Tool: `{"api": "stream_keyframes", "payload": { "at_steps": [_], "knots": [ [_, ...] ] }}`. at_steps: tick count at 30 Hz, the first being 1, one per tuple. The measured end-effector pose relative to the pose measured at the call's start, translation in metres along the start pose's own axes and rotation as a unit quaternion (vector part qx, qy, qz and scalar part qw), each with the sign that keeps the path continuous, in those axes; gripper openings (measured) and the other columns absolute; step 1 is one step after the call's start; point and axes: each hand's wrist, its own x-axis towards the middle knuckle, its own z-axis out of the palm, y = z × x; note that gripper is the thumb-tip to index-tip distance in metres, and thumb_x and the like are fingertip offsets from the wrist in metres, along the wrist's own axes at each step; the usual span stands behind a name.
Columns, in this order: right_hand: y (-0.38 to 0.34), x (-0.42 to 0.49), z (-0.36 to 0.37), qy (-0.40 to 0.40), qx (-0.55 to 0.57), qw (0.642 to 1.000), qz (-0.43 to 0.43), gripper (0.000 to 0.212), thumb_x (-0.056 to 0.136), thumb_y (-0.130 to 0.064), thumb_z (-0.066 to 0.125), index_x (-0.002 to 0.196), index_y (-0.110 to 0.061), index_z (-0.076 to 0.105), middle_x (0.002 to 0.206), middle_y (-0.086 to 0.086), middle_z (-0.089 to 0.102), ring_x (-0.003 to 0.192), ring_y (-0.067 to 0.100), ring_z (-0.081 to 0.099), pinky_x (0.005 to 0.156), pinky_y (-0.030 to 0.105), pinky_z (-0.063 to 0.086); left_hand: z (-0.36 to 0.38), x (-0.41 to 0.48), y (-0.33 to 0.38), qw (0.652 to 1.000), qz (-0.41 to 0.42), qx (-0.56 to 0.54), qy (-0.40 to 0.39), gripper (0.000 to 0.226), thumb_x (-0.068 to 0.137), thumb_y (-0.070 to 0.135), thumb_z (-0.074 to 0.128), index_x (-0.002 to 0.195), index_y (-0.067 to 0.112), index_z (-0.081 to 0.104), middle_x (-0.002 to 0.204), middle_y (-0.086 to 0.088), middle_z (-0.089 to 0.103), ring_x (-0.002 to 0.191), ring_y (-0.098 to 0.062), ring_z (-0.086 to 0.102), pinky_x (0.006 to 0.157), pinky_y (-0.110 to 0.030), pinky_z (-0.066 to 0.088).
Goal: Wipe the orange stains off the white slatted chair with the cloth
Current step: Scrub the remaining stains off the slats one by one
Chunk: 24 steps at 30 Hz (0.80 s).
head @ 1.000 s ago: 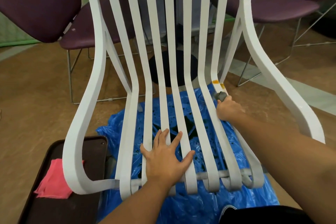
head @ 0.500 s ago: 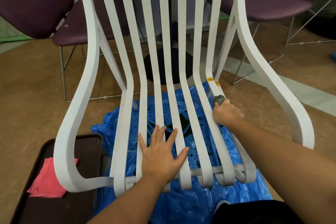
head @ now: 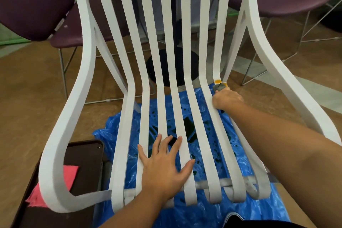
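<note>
- On the white slatted chair [head: 63, 135], at the bend of its far-right slat, right hand [head: 225, 100] is gripping a small grey cloth [head: 219, 87]. Fingers are curled tight round it, and only a bit of cloth is poking out past the knuckles.
- Grey cloth is sitting on that slat, right up against the lower edge of the orange stain [head: 217, 81]. Cannot tell whether it is overlapping the stain.
- Orange stain is showing as a patch across the slat, just where seat is turning up into back. A smaller orange bit is sitting just right of it, beside the cloth.
- Left hand [head: 164, 168] is lying palm down on the front of the seat. Fingers are straight and spread wide across the middle slats, gripping nothing, with the thumb pointing right.
- Blue plastic sheet [head: 203, 214] is lying on the brown floor under the chair. Dark wet blotches are showing on it between the slats.
- Dark tray [head: 83, 153] is sitting on the floor at left, partly hidden by the chair's left arm loop.
- Pink cloth [head: 69, 176] is lying in the tray, partly hidden behind that arm loop.
- Purple chairs [head: 27, 2] are standing behind the white chair, left and right.
- Dark round table base [head: 181, 74] is showing through the back slats.
</note>
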Motion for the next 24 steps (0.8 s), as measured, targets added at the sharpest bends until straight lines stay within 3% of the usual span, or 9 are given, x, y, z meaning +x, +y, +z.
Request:
{"api": "stream_keyframes", "payload": {
  "at_steps": [2, 6, 14, 17, 21, 24],
  "knots": [
    [-0.007, 0.01, -0.003, -0.007, 0.003, 1.0, -0.005, 0.044, 0.101, -0.037, 0.037, 0.131, -0.008, 0.05, 0.128, 0.015, 0.059, 0.118, 0.035, 0.057, 0.1, 0.045, 0.047, 0.002, 0.0, -0.001, 1.0, 0.0, -0.008, 0.007, 0.075, 0.085, 0.085, 0.02, 0.153, 0.053, 0.019, 0.158, 0.023, 0.022, 0.154, -0.009, -0.003, 0.115, -0.069, -0.009],
    [-0.018, 0.032, -0.005, -0.007, 0.062, 0.998, -0.006, 0.049, 0.101, -0.044, 0.036, 0.135, -0.009, 0.044, 0.132, 0.014, 0.056, 0.12, 0.034, 0.056, 0.089, 0.042, 0.046, 0.002, 0.002, -0.001, 1.0, -0.003, -0.014, 0.004, 0.076, 0.084, 0.087, 0.019, 0.153, 0.055, 0.019, 0.159, 0.024, 0.023, 0.154, -0.008, -0.003, 0.116, -0.068, -0.009],
    [-0.029, 0.053, -0.003, -0.002, 0.085, 0.996, -0.005, 0.053, 0.103, -0.049, 0.031, 0.138, -0.01, 0.039, 0.139, 0.018, 0.051, 0.127, 0.037, 0.05, 0.096, 0.045, 0.044, -0.002, 0.001, 0.0, 1.0, -0.003, -0.011, -0.008, 0.077, 0.083, 0.088, 0.016, 0.153, 0.056, 0.01, 0.161, 0.026, 0.013, 0.153, -0.006, -0.012, 0.115, -0.067, -0.013],
    [-0.029, 0.056, -0.002, 0.002, 0.082, 0.997, -0.011, 0.053, 0.103, -0.049, 0.03, 0.138, -0.01, 0.038, 0.138, 0.018, 0.051, 0.126, 0.037, 0.051, 0.087, 0.043, 0.043, -0.003, 0.001, 0.0, 1.0, -0.005, -0.022, -0.001, 0.077, 0.084, 0.088, 0.018, 0.153, 0.056, 0.014, 0.16, 0.025, 0.017, 0.153, -0.006, -0.01, 0.115, -0.066, -0.014],
    [-0.027, 0.054, -0.003, -0.003, 0.066, 0.998, -0.003, 0.057, 0.102, -0.049, 0.03, 0.142, -0.009, 0.038, 0.14, 0.016, 0.052, 0.119, 0.033, 0.054, 0.098, 0.043, 0.042, -0.004, 0.0, 0.0, 1.0, -0.003, -0.021, 0.0, 0.077, 0.083, 0.087, 0.019, 0.153, 0.055, 0.016, 0.158, 0.026, 0.018, 0.153, -0.006, -0.009, 0.115, -0.066, -0.015],
    [-0.029, 0.058, -0.005, -0.061, -0.005, 0.998, -0.021, 0.06, 0.094, -0.046, 0.038, 0.143, -0.012, 0.045, 0.142, 0.01, 0.051, 0.123, 0.03, 0.054, 0.106, 0.042, 0.042, -0.004, 0.001, 0.0, 1.0, -0.004, -0.026, 0.004, 0.076, 0.084, 0.086, 0.022, 0.153, 0.054, 0.019, 0.156, 0.027, 0.021, 0.153, -0.006, -0.006, 0.115, -0.066, -0.015]
  ]
}}
